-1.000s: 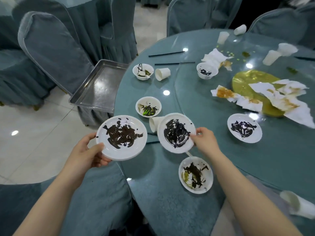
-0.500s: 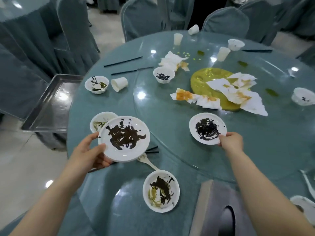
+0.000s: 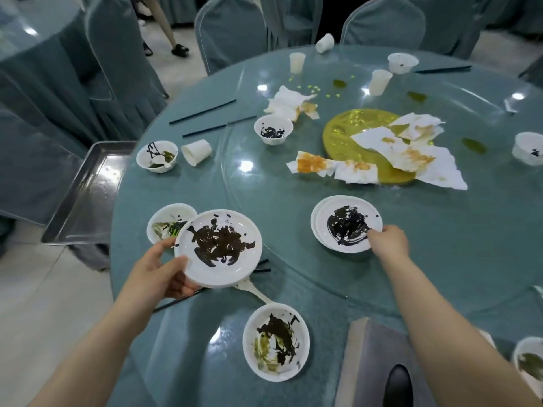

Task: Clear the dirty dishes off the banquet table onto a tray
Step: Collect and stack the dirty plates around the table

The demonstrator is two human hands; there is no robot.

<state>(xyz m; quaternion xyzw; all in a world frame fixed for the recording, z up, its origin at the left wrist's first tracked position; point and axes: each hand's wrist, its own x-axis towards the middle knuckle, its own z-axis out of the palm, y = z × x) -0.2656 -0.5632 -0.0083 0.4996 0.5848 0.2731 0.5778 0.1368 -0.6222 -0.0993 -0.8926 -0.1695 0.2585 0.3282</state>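
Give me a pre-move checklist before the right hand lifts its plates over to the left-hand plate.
1. Left hand grips the held plate by its rim: ok.
2. Held plate is level: ok.
3. Right hand pinches the stacked plates: ok.
4. Grip takes in both stacked plates: cannot tell.
5. Path between the two is free of cups: ok.
6. Metal tray has bare room: ok.

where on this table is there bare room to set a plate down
Bare glass lies right of the stacked white plates that the right hand touches. The metal tray is bare too. It is crowded round the gold platter and stained paper napkins.
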